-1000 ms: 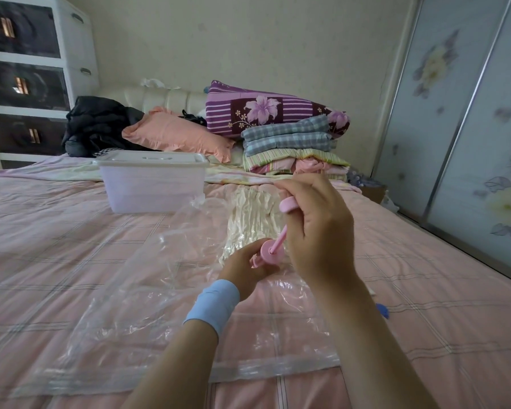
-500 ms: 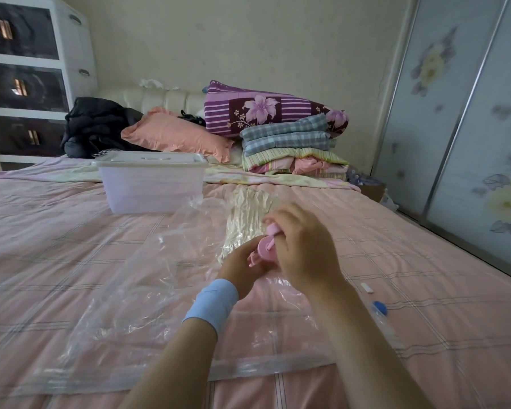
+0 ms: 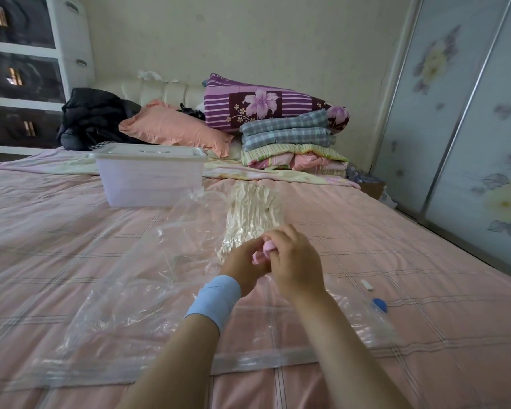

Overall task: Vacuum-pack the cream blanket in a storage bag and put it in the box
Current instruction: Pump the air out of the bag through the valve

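The bed with the pink checked cover point(image 3: 71, 246) serves as the work surface. It is broad and flat enough for the bag to lie at full length.

The clear plastic storage bag point(image 3: 136, 290) lies flat across the bed with its zip strip toward the person. The strip appears pressed shut, which pumping requires. Much of the bag is slack, wrinkled film, because the contents fill only its far right part.

The translucent plastic box with a white lid point(image 3: 151, 178) stands on the bed just beyond the bag, near at hand for the final step. The lid is on and has to come off before packing.

The cream blanket point(image 3: 252, 211) is inside the bag at its far end, beyond both hands. The film clings to it in tight ridges, so the air is judged largely drawn out.

The left hand point(image 3: 242, 267) grips the lower body of the small pink hand pump point(image 3: 267, 246) with curled fingers. It holds the pump down on the bag, presumably over the valve, which is hidden. The right hand point(image 3: 292, 261) is closed round the pump's top knob, low against the body, as at the bottom of a stroke.

The blue round cap point(image 3: 379, 305) lies at the bag's right edge. It is probably the valve cap, set aside for refitting. The small white clip point(image 3: 368, 284), likely the zip slider, lies on the bed just beyond it.
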Action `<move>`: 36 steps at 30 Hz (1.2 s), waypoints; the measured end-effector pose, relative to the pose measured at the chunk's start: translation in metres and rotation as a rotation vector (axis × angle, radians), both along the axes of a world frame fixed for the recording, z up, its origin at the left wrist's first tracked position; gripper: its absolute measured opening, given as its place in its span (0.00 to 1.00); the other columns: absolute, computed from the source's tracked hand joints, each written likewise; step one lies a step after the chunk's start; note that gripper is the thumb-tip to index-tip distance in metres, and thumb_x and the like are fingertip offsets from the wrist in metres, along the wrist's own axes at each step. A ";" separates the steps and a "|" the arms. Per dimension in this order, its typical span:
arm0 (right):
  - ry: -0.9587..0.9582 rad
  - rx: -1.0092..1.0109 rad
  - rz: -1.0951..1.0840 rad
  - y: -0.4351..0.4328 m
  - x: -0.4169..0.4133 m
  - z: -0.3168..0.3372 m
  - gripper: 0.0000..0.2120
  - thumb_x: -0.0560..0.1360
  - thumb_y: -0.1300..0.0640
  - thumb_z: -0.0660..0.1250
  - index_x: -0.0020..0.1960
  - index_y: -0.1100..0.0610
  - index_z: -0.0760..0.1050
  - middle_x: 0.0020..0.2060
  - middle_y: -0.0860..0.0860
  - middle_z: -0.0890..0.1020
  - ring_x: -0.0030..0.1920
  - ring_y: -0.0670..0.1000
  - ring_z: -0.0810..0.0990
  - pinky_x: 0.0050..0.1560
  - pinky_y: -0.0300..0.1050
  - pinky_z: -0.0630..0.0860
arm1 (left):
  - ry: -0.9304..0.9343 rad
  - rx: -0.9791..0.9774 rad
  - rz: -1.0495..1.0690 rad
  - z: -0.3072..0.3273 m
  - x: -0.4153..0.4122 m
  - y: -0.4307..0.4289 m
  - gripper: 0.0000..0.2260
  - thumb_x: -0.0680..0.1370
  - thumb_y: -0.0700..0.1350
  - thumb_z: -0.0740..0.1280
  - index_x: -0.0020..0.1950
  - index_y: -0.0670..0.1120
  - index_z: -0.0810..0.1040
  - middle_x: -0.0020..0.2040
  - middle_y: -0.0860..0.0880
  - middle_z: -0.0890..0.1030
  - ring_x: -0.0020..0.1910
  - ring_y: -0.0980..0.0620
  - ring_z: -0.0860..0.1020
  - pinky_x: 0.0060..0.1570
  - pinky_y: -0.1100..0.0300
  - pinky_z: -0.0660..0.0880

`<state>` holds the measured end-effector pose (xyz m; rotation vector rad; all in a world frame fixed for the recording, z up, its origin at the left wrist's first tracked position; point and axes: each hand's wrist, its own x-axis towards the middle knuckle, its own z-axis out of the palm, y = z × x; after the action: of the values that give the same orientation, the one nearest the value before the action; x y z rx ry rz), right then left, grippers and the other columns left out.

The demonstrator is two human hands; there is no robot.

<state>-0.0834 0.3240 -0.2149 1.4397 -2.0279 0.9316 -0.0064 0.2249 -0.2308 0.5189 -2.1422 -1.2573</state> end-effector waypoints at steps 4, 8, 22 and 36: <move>0.094 -0.130 0.064 0.011 0.012 0.042 0.09 0.74 0.59 0.61 0.47 0.57 0.80 0.45 0.50 0.80 0.42 0.56 0.78 0.36 0.46 0.72 | 0.058 0.049 0.009 0.002 0.004 -0.004 0.14 0.72 0.41 0.72 0.46 0.61 0.78 0.37 0.59 0.79 0.41 0.57 0.76 0.41 0.68 0.73; 0.225 -0.408 0.154 0.038 0.028 0.103 0.08 0.78 0.60 0.63 0.48 0.60 0.81 0.45 0.51 0.81 0.43 0.53 0.79 0.39 0.47 0.75 | 0.098 0.077 0.005 0.005 0.005 -0.008 0.21 0.71 0.46 0.77 0.61 0.62 0.79 0.53 0.60 0.82 0.54 0.59 0.79 0.47 0.74 0.71; 0.014 -0.012 0.080 -0.014 -0.005 -0.001 0.19 0.77 0.56 0.58 0.65 0.49 0.77 0.70 0.54 0.70 0.64 0.56 0.71 0.62 0.53 0.73 | -0.011 -0.033 -0.016 0.011 0.009 -0.009 0.16 0.73 0.38 0.68 0.45 0.62 0.76 0.39 0.56 0.80 0.40 0.55 0.79 0.40 0.69 0.74; -0.700 -0.122 0.313 -0.055 -0.010 -0.005 0.28 0.72 0.54 0.77 0.65 0.50 0.65 0.51 0.51 0.81 0.50 0.52 0.82 0.52 0.51 0.79 | -0.010 -0.333 0.174 0.066 0.027 -0.032 0.10 0.79 0.53 0.64 0.59 0.62 0.79 0.50 0.60 0.80 0.43 0.54 0.78 0.50 0.58 0.74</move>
<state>-0.0938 0.2689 -0.2196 1.5243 -2.1681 1.8696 0.0207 0.1926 -0.1648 0.5527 -2.2018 -0.7848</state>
